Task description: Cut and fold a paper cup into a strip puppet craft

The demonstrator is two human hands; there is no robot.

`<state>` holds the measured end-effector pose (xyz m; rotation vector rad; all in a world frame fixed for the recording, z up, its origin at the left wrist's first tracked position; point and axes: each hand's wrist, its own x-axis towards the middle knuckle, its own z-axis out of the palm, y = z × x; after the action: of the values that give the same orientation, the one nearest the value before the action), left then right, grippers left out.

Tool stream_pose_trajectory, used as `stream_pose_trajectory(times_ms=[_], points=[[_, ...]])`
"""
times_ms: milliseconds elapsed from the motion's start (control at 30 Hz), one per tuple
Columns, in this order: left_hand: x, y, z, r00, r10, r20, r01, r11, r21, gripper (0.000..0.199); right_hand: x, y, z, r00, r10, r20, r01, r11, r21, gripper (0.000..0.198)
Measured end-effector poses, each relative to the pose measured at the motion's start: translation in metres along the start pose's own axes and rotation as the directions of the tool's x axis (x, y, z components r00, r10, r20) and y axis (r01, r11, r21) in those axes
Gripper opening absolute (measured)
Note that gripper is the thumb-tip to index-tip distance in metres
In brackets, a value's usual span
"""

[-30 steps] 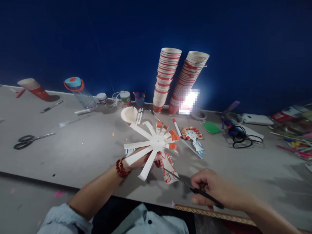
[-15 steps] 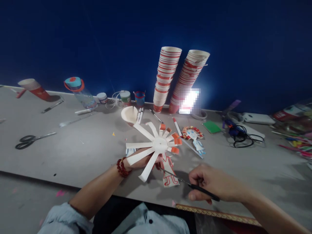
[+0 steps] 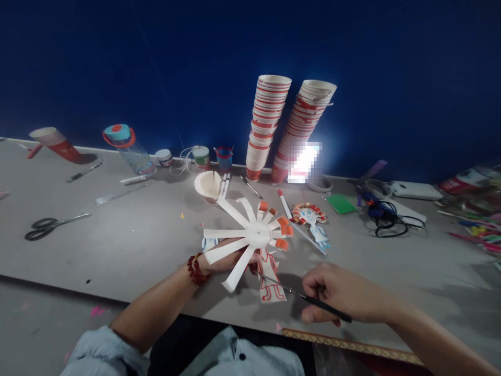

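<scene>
My left hand point(image 3: 230, 262), partly hidden, is closed under a flattened paper cup point(image 3: 258, 235) with its wall slit into strips. Some strips on its right side are curled, with orange-red outsides. Below the cup's round base, beside my fingertips, hangs a white paper figure point(image 3: 270, 282) with a dress, legs and shoes drawn in red. Scissors with black handles point(image 3: 327, 308) are in my right hand point(image 3: 336, 290), whose fingers are curled round them. Their blades point left and lie across the figure's dress. Whether they cut into the paper I cannot tell.
Two tall stacks of paper cups point(image 3: 270, 125) lean at the back. A finished-looking paper doll point(image 3: 313, 224), a green pad point(image 3: 340, 203) and a marker point(image 3: 284, 203) lie behind my right hand. Other scissors point(image 3: 47, 227) and a water bottle point(image 3: 131, 151) are at left.
The cup has shifted very slightly to the right, and the figure's lower end slightly left. The scissors and both hands stay nearly in place.
</scene>
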<state>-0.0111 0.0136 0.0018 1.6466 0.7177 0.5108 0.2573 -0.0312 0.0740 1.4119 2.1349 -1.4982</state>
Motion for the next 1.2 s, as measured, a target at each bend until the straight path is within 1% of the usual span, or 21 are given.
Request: stream_pose_trajectory(times_ms=[167,333,400,500,667,800,933,1133,1200], points=[[0.0,0.001,0.002,1.0,-0.02,-0.011,0.019,0.995,-0.093,0.027,0.0,-0.004,-0.003,1.0,0.001,0.0,-0.001,1.0,-0.025,0.05],[0.0,-0.001,0.003,0.999,-0.013,-0.037,0.009,0.994,-0.105,0.027,0.0,-0.01,-0.006,0.999,-0.04,-0.034,0.038,0.997,-0.069,0.052],[0.0,-0.002,0.003,0.999,-0.019,-0.026,0.016,0.992,-0.123,0.028,0.0,-0.01,-0.007,0.998,-0.047,-0.028,0.045,0.997,-0.062,0.053],[0.001,-0.001,0.003,1.0,-0.025,-0.008,0.023,0.985,-0.168,0.031,0.001,-0.007,-0.004,1.0,-0.02,0.01,0.02,1.0,-0.015,0.053],[0.001,0.003,0.003,0.998,0.031,-0.047,-0.037,0.99,-0.134,0.032,0.003,0.002,0.001,1.0,-0.022,0.016,0.021,0.999,0.05,0.055],[0.001,0.005,0.003,1.0,0.019,-0.025,-0.022,0.989,-0.147,0.035,0.003,0.003,0.002,0.999,-0.034,0.019,0.033,0.999,0.039,0.056],[0.001,0.005,0.002,1.0,0.009,-0.029,-0.012,0.995,-0.102,0.034,0.003,-0.001,0.001,0.999,-0.043,0.009,0.043,0.999,0.0,0.056],[0.0,0.004,0.003,1.0,-0.015,-0.018,0.012,0.983,-0.185,0.029,0.004,-0.003,0.0,0.999,-0.047,0.001,0.047,0.999,-0.003,0.057],[0.0,0.005,0.003,0.999,-0.018,-0.028,0.013,0.986,-0.169,0.028,0.004,-0.003,0.0,0.999,-0.043,-0.002,0.043,0.999,-0.005,0.057]])
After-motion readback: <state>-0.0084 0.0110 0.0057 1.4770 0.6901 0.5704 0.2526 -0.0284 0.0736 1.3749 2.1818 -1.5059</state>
